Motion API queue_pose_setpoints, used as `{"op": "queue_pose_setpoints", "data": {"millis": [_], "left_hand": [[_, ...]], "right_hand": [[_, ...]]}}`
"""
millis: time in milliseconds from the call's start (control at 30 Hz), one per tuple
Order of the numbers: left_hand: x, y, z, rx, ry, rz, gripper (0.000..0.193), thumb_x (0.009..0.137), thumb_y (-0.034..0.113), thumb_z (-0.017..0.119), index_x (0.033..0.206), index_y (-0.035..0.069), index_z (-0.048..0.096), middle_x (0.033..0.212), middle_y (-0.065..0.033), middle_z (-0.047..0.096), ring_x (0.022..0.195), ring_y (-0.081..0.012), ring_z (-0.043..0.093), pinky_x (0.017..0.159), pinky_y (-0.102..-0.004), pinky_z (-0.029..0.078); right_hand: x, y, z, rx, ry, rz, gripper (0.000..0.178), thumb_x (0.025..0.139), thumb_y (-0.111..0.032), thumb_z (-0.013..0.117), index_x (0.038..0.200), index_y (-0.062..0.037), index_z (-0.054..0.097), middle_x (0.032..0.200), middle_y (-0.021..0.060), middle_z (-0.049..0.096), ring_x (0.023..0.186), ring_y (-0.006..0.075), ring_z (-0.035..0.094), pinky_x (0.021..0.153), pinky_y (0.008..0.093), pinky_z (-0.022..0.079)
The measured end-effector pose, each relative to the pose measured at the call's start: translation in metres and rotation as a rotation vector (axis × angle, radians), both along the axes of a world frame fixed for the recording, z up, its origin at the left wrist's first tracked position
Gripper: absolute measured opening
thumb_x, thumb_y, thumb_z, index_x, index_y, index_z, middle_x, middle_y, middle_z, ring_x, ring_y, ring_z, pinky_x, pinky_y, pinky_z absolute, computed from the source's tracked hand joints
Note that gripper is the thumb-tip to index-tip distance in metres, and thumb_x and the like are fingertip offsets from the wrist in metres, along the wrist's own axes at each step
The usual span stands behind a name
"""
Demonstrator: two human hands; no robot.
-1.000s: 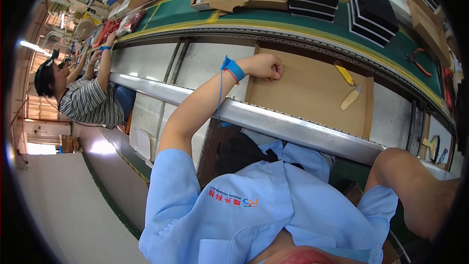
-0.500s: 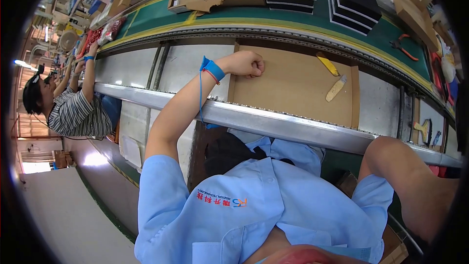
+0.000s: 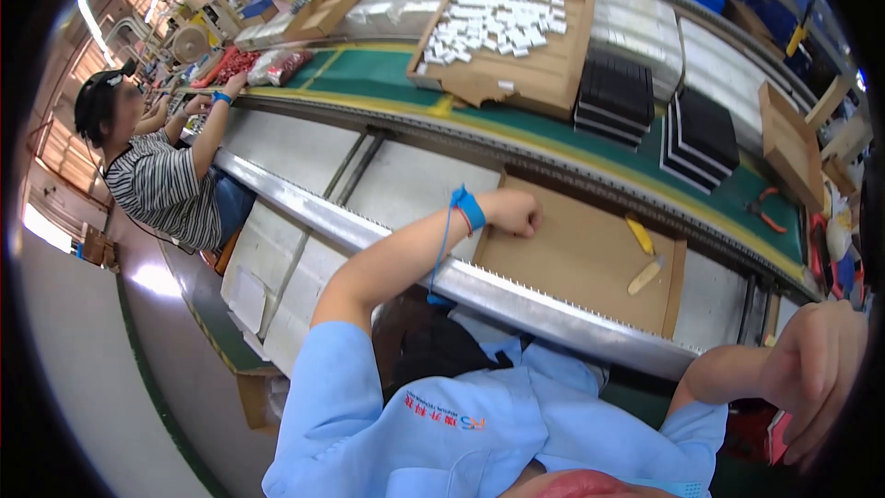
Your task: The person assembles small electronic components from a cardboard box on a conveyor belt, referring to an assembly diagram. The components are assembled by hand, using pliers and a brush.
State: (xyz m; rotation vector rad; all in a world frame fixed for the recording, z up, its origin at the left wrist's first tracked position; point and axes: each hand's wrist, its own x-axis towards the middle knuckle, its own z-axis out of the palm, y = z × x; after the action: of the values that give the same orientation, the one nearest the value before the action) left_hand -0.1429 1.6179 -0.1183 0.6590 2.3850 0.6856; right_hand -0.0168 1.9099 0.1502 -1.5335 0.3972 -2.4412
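My left hand (image 3: 513, 212) is curled into a fist at the left end of a shallow cardboard tray (image 3: 590, 277); nothing shows in its fingers. A blue wrist strap (image 3: 467, 210) with a cord circles that wrist. Toward the tray's right end lie a yellow-handled tool (image 3: 640, 234) and a pale, tan-handled one (image 3: 646, 275), both resembling utility knives. Close to the camera at far right, my right hand (image 3: 820, 373) is raised off the tray, fingers loosely extended downward, with no object visible in it.
Across the metal rail (image 3: 553, 304), a green belt (image 3: 369, 74) carries a carton (image 3: 576, 65) of small white pieces, two stacks of black blocks (image 3: 615, 97) and orange-handled pliers (image 3: 767, 210). A co-worker in a striped shirt (image 3: 166, 184) works at the left.
The view has tilted and shifted, showing more of the far shelves. My right hand has come into view at far right. My left fist stays at the tray's left end.
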Motion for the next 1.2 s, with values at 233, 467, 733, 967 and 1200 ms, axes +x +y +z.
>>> {"op": "queue_pose_setpoints", "data": {"millis": [233,467,733,967,1200], "left_hand": [[0.005,0.003,0.01,-0.069,0.068,-0.06,0.021,0.07,0.017,0.064,0.087,0.005,0.063,0.084,-0.0106,0.065,0.079,-0.0267,0.062,0.07,-0.035,0.048],[0.011,0.009,0.027,-0.069,0.071,-0.141,0.025,0.073,0.02,0.063,0.093,0.005,0.061,0.087,-0.0116,0.065,0.083,-0.028,0.061,0.072,-0.0362,0.048],[0.007,0.009,0.03,-0.065,0.064,-0.08,0.023,0.076,0.02,0.062,0.094,0.006,0.061,0.084,-0.0122,0.064,0.08,-0.0284,0.061,0.071,-0.0358,0.048],[-0.014,0.006,0.077,0.24,0.849,0.234,0.009,0.077,0.01,0.057,0.085,0.008,0.059,0.084,-0.0097,0.058,0.08,-0.0292,0.057,0.068,-0.039,0.046],[-0.063,-0.076,0.1,-0.087,1.424,0.498,0.016,0.075,0.007,0.058,0.09,0.009,0.06,0.09,-0.0073,0.061,0.087,-0.0263,0.057,0.085,-0.0401,0.037]], "right_hand": [[-0.041,-0.018,-0.039,0.528,0.337,-0.195,0.025,0.082,-0.027,0.059,0.07,-0.0068,0.067,0.07,0.0059,0.066,0.062,0.0119,0.059,0.075,0.0325,0.041],[-0.066,-0.019,-0.169,1.577,0.868,-0.854,0.019,0.075,-0.026,0.063,0.078,-0.0081,0.065,0.072,0.0104,0.063,0.067,0.0259,0.06,0.066,0.0324,0.045],[-0.075,-0.005,-0.198,2.011,0.83,-0.558,0.027,0.076,-0.028,0.062,0.091,-0.0059,0.063,0.082,0.0143,0.064,0.081,0.0314,0.061,0.07,0.0419,0.047],[-0.071,-0.001,-0.198,2.09,0.84,-0.526,0.03,0.077,-0.028,0.061,0.094,-0.0035,0.06,0.086,0.0164,0.063,0.083,0.0324,0.061,0.073,0.0419,0.048],[-0.067,-0.006,-0.196,2.121,0.869,-0.387,0.038,0.075,-0.028,0.063,0.105,-0.0052,0.059,0.095,0.0152,0.062,0.088,0.0317,0.06,0.076,0.0405,0.047]]}}
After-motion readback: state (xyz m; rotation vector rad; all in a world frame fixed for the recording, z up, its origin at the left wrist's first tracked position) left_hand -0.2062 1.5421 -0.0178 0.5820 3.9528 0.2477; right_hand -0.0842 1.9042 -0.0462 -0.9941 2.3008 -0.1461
